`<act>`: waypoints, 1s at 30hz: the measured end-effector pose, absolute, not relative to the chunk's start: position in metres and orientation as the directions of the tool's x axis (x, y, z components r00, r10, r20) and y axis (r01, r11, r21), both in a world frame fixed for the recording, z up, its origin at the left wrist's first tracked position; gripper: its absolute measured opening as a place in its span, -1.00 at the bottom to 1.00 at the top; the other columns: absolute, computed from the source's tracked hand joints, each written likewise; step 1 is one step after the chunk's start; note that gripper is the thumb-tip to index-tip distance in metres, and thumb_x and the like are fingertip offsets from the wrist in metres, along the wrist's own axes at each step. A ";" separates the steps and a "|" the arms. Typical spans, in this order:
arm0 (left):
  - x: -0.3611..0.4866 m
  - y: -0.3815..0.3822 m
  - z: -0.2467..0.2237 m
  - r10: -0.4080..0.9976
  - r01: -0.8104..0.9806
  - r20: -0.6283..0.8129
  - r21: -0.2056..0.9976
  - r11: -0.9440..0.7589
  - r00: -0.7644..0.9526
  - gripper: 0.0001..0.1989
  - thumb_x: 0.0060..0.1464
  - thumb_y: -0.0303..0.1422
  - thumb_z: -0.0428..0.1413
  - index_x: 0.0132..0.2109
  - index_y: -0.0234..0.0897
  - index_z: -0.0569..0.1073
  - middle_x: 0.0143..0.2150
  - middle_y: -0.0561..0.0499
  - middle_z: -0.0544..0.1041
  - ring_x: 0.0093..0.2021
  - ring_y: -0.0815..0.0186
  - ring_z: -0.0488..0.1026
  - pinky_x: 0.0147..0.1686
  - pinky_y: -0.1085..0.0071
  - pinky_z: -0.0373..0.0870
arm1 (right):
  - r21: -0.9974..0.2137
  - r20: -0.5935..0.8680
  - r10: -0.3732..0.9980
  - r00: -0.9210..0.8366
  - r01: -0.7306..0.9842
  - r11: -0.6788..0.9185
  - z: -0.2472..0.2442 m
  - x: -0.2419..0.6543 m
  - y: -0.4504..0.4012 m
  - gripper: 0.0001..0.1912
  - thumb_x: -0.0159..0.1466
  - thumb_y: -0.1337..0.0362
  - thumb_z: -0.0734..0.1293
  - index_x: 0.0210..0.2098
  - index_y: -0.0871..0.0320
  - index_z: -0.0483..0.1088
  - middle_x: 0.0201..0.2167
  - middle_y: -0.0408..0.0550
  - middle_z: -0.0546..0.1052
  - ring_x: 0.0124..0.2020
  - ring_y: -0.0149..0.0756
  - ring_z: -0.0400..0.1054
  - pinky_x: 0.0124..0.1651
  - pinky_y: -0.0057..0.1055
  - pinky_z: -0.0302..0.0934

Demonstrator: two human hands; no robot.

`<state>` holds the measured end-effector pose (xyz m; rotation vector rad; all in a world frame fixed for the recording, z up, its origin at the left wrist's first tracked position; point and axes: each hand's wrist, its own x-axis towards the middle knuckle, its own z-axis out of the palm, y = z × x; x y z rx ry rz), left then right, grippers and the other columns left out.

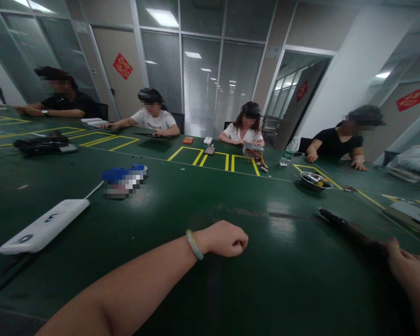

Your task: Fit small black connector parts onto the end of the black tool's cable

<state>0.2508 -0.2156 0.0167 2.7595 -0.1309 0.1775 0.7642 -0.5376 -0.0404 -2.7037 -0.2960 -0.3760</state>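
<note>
My left hand (pixel 227 239) lies on the green table (pixel 182 280) near the middle, curled into a loose fist with a dark hollow at the thumb side. Nothing shows in it. A pale green bangle (pixel 195 244) circles that wrist. At the right edge, my right hand (pixel 411 273) is closed on the near end of a long black rod-shaped object (pixel 352 231). This object slants away to the left and ends in a narrow tip; its lower part is dark and blurred, so its kind is unclear. Part of the right hand's fingers is hidden.
A white power strip (pixel 45 226) lies at left, beside a blue-and-white bundle (pixel 124 179). Farther off are a black heap (pixel 42 142), a metal bowl (pixel 315 181), a water bottle (pixel 289 151) and a grey box with wires (pixel 253 150). Several people sit across the table.
</note>
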 end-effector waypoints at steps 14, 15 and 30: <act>0.249 -0.231 0.031 0.124 0.004 0.469 0.248 -0.969 0.874 -0.75 0.13 -0.43 0.03 -0.02 -0.23 0.37 -0.08 -0.02 0.45 -0.04 0.27 0.35 0.03 0.30 0.25 | -0.391 0.209 0.798 0.566 0.796 -0.462 -0.005 0.475 -0.330 -0.45 0.42 -0.05 -0.07 0.02 -0.06 0.45 -0.15 -0.02 0.35 -0.11 -0.12 0.26 -0.04 -0.20 0.15; 0.248 -0.232 0.033 0.183 0.052 0.500 0.265 -0.963 0.846 -0.77 0.14 -0.42 0.01 -0.03 -0.24 0.36 -0.06 -0.04 0.44 -0.02 0.25 0.34 0.05 0.28 0.24 | -0.395 0.222 0.828 0.514 0.824 -0.406 -0.006 0.452 -0.319 -0.49 0.43 -0.03 -0.05 0.02 -0.09 0.44 -0.15 -0.04 0.35 -0.11 -0.14 0.25 -0.05 -0.21 0.16; 0.252 -0.217 0.014 0.286 0.192 0.432 0.248 -0.950 0.856 -0.53 0.16 -0.16 0.09 0.15 -0.23 0.23 0.18 -0.13 0.33 0.25 0.10 0.19 0.24 0.03 0.09 | -0.112 0.115 0.892 0.438 0.898 -0.426 0.006 0.441 -0.360 -0.40 0.22 0.17 0.36 0.18 0.24 0.21 0.03 0.18 0.26 0.04 0.04 0.21 0.07 -0.08 0.17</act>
